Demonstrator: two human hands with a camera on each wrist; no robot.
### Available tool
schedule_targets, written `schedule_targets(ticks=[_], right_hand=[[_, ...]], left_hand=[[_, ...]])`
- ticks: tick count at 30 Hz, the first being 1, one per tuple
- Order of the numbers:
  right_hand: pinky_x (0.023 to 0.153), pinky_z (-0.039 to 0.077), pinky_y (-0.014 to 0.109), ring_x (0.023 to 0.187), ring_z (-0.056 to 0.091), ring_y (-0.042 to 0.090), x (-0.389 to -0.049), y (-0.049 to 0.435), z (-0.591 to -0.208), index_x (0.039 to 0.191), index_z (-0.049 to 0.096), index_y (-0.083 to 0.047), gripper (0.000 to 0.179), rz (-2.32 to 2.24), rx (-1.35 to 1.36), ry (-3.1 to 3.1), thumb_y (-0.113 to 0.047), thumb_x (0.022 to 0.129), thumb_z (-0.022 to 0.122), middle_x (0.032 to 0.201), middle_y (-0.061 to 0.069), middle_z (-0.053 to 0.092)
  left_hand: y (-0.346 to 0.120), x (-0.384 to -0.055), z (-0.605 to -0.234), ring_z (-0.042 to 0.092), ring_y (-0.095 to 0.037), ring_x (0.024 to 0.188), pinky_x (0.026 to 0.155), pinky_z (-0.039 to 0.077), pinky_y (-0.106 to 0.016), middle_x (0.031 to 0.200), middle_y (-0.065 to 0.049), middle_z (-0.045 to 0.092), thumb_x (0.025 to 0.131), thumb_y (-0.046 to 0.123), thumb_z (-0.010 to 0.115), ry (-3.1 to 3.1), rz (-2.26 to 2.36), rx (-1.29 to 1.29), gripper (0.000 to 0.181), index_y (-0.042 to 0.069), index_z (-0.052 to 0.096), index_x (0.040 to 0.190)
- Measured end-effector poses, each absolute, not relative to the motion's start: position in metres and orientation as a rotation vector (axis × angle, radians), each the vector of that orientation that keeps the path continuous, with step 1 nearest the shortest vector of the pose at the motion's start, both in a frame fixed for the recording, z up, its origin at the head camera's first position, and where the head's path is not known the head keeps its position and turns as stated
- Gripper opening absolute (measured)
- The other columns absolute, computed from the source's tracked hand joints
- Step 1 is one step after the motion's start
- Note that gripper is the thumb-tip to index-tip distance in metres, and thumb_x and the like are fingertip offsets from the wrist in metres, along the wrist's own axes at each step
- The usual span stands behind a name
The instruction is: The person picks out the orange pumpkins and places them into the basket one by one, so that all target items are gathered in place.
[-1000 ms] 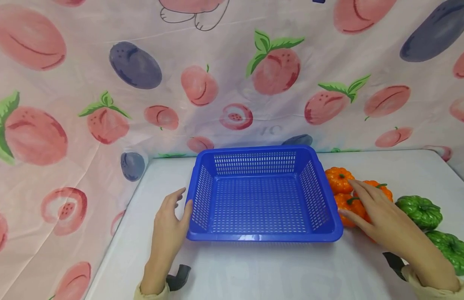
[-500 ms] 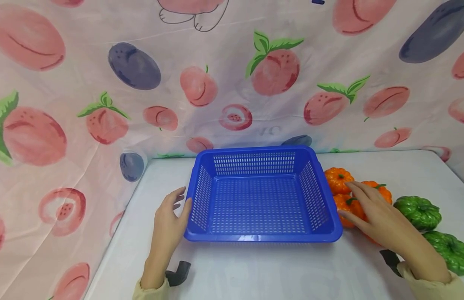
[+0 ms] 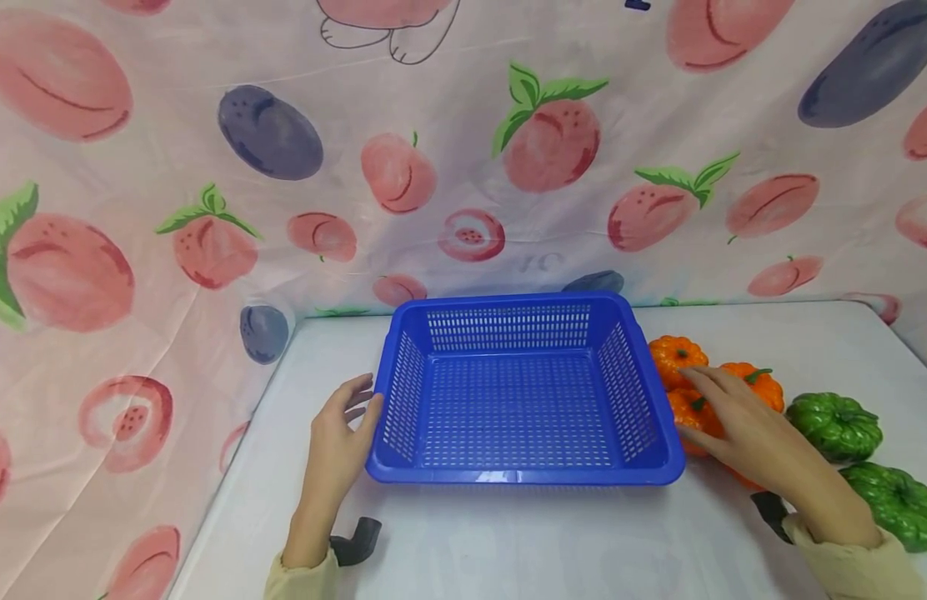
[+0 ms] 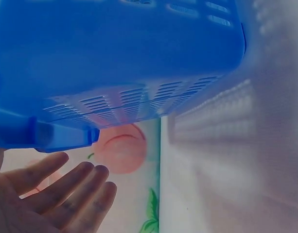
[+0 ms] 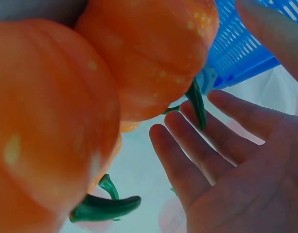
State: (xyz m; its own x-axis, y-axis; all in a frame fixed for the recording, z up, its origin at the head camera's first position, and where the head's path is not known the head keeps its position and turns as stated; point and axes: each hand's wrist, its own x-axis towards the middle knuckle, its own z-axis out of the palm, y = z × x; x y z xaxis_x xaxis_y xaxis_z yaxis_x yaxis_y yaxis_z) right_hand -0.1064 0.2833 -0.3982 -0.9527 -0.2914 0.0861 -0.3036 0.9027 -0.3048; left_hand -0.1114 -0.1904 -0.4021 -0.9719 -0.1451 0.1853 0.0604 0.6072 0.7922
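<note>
A blue plastic basket [image 3: 501, 475] with slotted walls stands on the white table, and nothing lies in it. My left hand [image 3: 336, 446] is at its left rim, fingers extended. The left wrist view shows that hand's fingers [image 4: 76, 194] just outside the rim; whether the thumb touches the rim I cannot tell. Over the orange pumpkins [image 3: 677, 357] to the right of the basket hovers my right hand [image 3: 741, 433], its fingers spread and holding nothing. In the right wrist view an orange pumpkin [image 5: 149, 58] with a green stem is close to the fingertips.
Two green pumpkins, one farther back [image 3: 834, 427] and one nearer [image 3: 894, 504], lie right of my right forearm. A fruit-printed cloth [image 3: 463, 167] hangs behind the table [image 3: 508, 550] and along its left side.
My right forearm has shifted slightly left, while its hand stays over the orange pumpkins. The basket's near left corner has edged slightly left. My left hand has barely moved.
</note>
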Motion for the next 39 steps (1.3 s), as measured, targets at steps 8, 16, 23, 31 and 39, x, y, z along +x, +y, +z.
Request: schedule_targets(ticks=[8,16,23,31,39], right_hand=[[0.097,0.04,0.069,0.126,0.044,0.051,-0.112,0.282,-0.402,0.143,0.044,0.004,0.074,0.507,0.472,-3.077,-0.028,0.086,0.078,0.14,0.033,0.044],[0.096,0.041,0.068,0.124,0.047,0.049,-0.115,0.282,-0.406,0.137,0.053,0.001,0.066,0.504,0.475,-3.097,-0.031,0.085,0.078,0.136,0.028,0.05],[0.095,0.042,0.068,0.12,0.051,0.05,-0.117,0.282,-0.409,0.131,0.057,0.002,0.062,0.501,0.498,-3.091,-0.033,0.084,0.078,0.132,0.027,0.054],[0.094,0.044,0.068,0.118,0.053,0.05,-0.117,0.281,-0.41,0.129,0.058,0.002,0.061,0.514,0.49,-3.088,-0.032,0.083,0.079,0.129,0.027,0.056],[0.093,0.045,0.067,0.116,0.054,0.049,-0.118,0.28,-0.409,0.128,0.059,0.003,0.062,0.526,0.467,-3.081,-0.034,0.082,0.08,0.129,0.028,0.056]], left_hand=[[-0.191,-0.115,-0.41,0.061,-0.033,0.122,0.1,0.05,-0.045,0.134,-0.017,0.061,0.1,0.029,0.061,-2.612,-1.381,0.076,0.044,0.009,0.054,0.138],[-0.191,-0.118,-0.415,0.061,-0.033,0.123,0.101,0.049,-0.049,0.135,-0.017,0.061,0.097,0.026,0.066,-2.544,-1.526,0.047,0.048,0.011,0.052,0.14],[-0.192,-0.119,-0.418,0.059,-0.033,0.124,0.103,0.048,-0.049,0.135,-0.018,0.06,0.097,0.023,0.066,-2.491,-1.706,0.074,0.049,0.016,0.049,0.143],[-0.192,-0.118,-0.419,0.062,-0.032,0.121,0.099,0.051,-0.049,0.133,-0.017,0.062,0.099,0.022,0.063,-2.481,-1.814,0.133,0.049,0.02,0.046,0.145],[-0.19,-0.119,-0.419,0.064,-0.032,0.117,0.096,0.053,-0.036,0.129,-0.019,0.064,0.1,0.02,0.061,-2.444,-1.852,0.111,0.049,0.017,0.045,0.146]])
